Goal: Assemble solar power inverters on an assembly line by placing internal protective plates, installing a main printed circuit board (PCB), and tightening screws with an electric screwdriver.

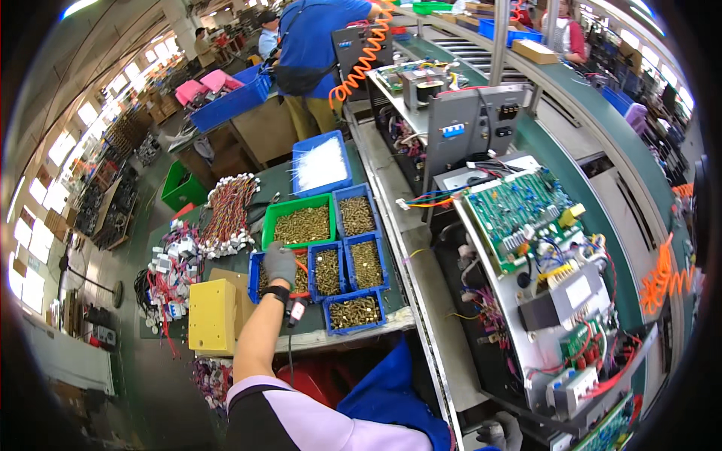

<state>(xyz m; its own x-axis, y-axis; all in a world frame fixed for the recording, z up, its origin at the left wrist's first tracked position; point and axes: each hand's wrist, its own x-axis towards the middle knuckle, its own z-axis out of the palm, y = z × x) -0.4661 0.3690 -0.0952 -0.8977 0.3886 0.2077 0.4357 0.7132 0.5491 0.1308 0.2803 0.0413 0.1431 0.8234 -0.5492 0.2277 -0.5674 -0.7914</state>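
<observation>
My left hand (280, 265), in a grey glove with a dark band at the wrist, reaches over a blue bin (254, 279) of small brass-coloured screws. Its fingers are hidden behind the back of the hand. Close by the wrist lies a black-and-red handheld thing (297, 310) with a dark cord. My right hand (500, 433), also gloved in grey, is at the lower edge beside the conveyor rail. Its fingers look curled, and what they hold, if anything, is hidden. Near it stands a metal chassis with a grey transformer (564, 299) and a green circuit board (519, 214).
Around my left hand are a green bin (265, 229) and several blue screw bins (353, 316). A blue tray of white strips (320, 163) lies behind; wire bundles (229, 210) and a yellow box (210, 317) are left. Another person (316, 45) stands beyond; an orange coiled hose (365, 60) hangs there.
</observation>
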